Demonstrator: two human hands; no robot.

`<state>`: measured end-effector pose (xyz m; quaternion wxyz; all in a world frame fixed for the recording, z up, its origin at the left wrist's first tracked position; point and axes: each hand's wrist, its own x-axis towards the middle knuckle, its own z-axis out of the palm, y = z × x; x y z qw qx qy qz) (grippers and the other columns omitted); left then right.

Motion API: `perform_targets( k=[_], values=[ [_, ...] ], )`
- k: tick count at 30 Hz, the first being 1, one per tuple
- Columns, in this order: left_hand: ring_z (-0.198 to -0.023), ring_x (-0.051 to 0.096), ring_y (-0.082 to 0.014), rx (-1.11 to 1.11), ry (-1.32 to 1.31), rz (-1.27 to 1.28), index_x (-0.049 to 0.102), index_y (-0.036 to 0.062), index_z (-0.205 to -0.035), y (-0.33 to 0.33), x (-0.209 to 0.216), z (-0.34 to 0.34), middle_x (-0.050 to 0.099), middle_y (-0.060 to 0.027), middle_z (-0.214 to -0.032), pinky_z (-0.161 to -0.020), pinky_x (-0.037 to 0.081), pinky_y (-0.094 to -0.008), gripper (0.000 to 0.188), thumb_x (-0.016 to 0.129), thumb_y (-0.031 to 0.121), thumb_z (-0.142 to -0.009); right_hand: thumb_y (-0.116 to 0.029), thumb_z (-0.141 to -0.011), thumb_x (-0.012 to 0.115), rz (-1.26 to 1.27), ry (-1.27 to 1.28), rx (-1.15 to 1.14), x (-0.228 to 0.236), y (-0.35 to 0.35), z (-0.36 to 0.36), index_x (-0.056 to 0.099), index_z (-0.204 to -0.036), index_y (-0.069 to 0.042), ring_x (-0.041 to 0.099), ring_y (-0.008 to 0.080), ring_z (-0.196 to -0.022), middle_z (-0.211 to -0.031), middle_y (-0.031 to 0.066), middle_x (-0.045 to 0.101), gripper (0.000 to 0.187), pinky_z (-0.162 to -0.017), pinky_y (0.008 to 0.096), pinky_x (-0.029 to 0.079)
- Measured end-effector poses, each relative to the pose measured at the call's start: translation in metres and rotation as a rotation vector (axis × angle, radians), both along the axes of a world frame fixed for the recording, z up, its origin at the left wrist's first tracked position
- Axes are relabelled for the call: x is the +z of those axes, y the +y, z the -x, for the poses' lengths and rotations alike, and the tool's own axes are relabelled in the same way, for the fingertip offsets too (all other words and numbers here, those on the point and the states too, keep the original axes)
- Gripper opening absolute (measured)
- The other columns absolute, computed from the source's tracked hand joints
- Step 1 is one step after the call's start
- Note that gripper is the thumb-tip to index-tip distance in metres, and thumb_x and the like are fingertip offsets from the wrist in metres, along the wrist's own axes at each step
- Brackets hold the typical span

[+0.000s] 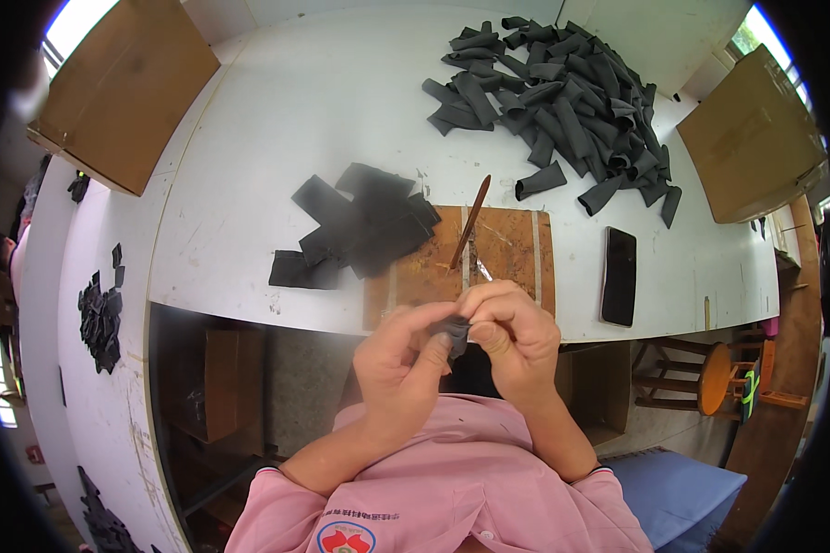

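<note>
Dull cloth piece (458, 341) pinched in the fingers (431, 357)
Just beyond them lies a rough, scuffed board (521, 253); farther out, a smooth tabletop (240, 175) bears matt fabric tubes (572, 129); beyond the fingers, rightward, a phone (620, 276) looks glossy, glass-faced.

Head-worn fisheye view, downward, close above left hand (398, 358) and right hand (523, 339)

We are seeing the dark piece (458, 341) only partly: the left hand (399, 358) and the right hand (516, 336) are covering it. The lower edge is cutting off the pink shirt (433, 461).
</note>
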<state>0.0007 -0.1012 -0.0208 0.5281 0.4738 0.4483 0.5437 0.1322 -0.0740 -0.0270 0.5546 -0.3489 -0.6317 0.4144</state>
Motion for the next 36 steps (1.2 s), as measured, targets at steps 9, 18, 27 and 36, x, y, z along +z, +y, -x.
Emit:
perform_targets(
  k=[9,18,27,36],
  values=[
    [-0.043,0.041,-0.0028,0.204,0.114,-0.084,0.049,-0.0026,-0.094,0.005,0.001,-0.006,0.049,-0.0015,-0.060,-0.036,0.030,-0.0163,0.018,0.057,-0.004,-0.079,-0.008,-0.080,0.058,-0.014,-0.086,-0.133,0.007,0.003,0.005,0.051,-0.077,0.001,0.051,0.0155,-0.066,-0.079,0.0084,0.054,0.011,-0.057,0.0245,0.042],
    [-0.043,0.041,-0.0051,-0.533,-0.699,0.112,0.035,-0.0106,-0.109,0.024,0.030,0.009,0.055,-0.0079,-0.069,-0.041,0.029,-0.0162,0.051,0.063,-0.004,-0.067,-0.008,-0.085,0.053,0.358,0.326,0.329,0.022,-0.001,-0.009,0.051,-0.077,0.000,0.048,0.0097,-0.079,-0.088,0.0049,0.053,0.011,-0.071,0.0221,0.038],
    [-0.058,0.049,-0.0056,-0.027,-0.041,-0.125,0.044,-0.0027,-0.115,0.019,0.018,-0.009,0.053,-0.0093,-0.091,-0.048,0.040,-0.0156,0.035,0.049,-0.006,-0.081,-0.008,-0.081,0.057,-0.116,-0.069,-0.136,0.026,0.014,-0.005,0.053,-0.078,0.000,0.054,0.0158,-0.059,-0.077,0.0092,0.055,0.010,-0.052,0.0245,0.043],
    [-0.044,0.043,-0.0041,0.094,-0.195,-0.104,0.047,-0.0035,-0.091,0.030,0.029,-0.010,0.058,-0.0111,-0.079,-0.038,0.033,-0.0154,0.010,0.052,0.003,-0.084,-0.007,-0.079,0.058,0.063,-0.102,-0.015,0.052,0.029,-0.010,0.052,-0.076,0.000,0.052,0.0136,-0.060,-0.072,0.0067,0.051,0.010,-0.053,0.0230,0.041]
  ],
)
